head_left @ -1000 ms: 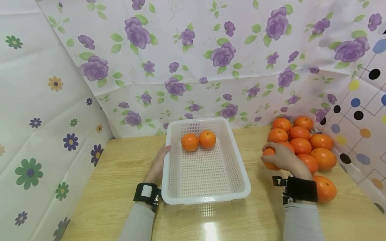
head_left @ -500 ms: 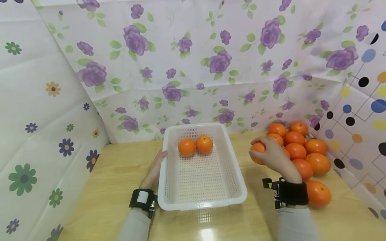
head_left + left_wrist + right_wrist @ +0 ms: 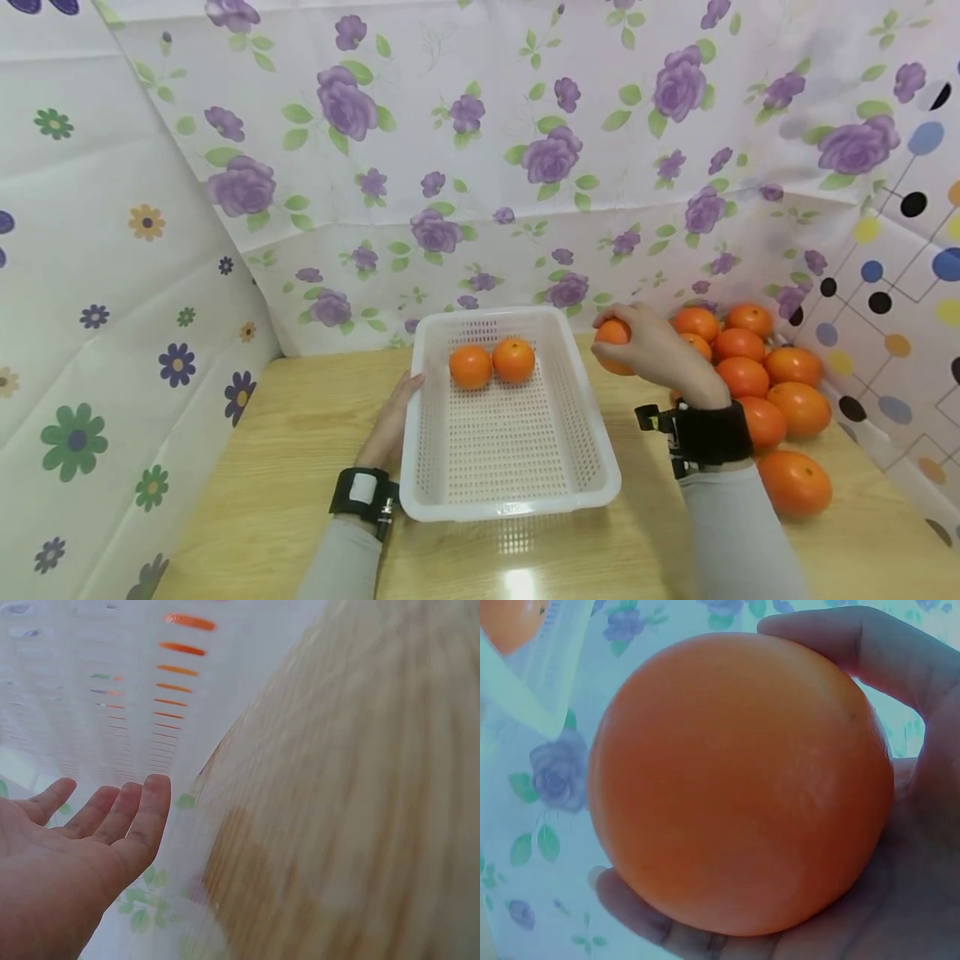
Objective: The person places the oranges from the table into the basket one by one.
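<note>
An orange (image 3: 614, 333) is in my right hand (image 3: 660, 350), just off the right rim of a white perforated plastic basket (image 3: 510, 450). In the right wrist view, thumb and fingers curl round opposite sides of the smooth orange (image 3: 739, 784). My left hand (image 3: 388, 425) lies along the basket's left side. The left wrist view has that hand (image 3: 82, 847) with extended fingers touching the slotted basket wall (image 3: 67, 697). Two oranges (image 3: 471, 367) sit side by side at the basket's far end.
Several more oranges (image 3: 742, 377) are heaped at the right of the wooden table (image 3: 300, 433); one orange (image 3: 795, 483) lies nearer the front. Patterned sheets (image 3: 480, 167) close in the back and both sides.
My right hand has lifted the orange off the pile's left edge and carried it left, up to beside the basket. The left hand stays at the basket's side.
</note>
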Demonstrator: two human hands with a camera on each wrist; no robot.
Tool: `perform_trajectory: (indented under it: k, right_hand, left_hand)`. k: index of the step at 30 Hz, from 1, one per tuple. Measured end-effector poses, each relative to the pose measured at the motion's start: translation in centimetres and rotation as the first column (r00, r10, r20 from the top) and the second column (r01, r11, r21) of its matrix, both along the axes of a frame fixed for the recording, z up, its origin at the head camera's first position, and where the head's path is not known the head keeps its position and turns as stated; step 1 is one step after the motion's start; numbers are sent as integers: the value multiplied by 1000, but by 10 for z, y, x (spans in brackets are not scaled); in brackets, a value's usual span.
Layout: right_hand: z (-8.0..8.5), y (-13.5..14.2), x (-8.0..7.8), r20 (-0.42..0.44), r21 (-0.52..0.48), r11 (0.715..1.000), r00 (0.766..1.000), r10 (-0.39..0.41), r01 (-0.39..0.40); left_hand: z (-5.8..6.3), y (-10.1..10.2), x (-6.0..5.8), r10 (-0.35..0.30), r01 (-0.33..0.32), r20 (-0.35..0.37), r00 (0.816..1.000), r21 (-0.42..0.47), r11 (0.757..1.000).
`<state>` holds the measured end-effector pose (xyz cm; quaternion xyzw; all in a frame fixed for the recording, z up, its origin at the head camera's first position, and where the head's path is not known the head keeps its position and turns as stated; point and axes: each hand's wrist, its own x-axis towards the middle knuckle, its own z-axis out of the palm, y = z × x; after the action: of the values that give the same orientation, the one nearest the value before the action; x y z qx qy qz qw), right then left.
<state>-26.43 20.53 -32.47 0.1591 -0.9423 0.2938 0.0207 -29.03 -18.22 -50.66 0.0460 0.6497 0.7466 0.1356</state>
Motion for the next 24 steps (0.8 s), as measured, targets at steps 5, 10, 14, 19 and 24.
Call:
perform_trajectory:
  k: [5,10,14,19,24]
  right_hand:
    - [3,-7,-4,25,-2,1000,1000,7,-7]
    - [6,-23,-10,23,-4,1000,999,28,-28]
    - [5,-43,-18,-13,-1,998,998,67,-67]
    - [2,-74,-26,8,5,994,994,111,-111]
    - [-11,-101,-36,45,4,986,985,166,-166]
  left_hand:
    - [1,2,1,2,-2,-3,1000,-15,1000]
    - [2,3,1,0,0,6,1000,-16,1000]
    - [3,2,1,-3,3,11,1000,-11,1000]
    - [3,1,1,-4,4,8,1000,-7,1000]
    - [3,1,0,2,-2,8,1000,-20,1000]
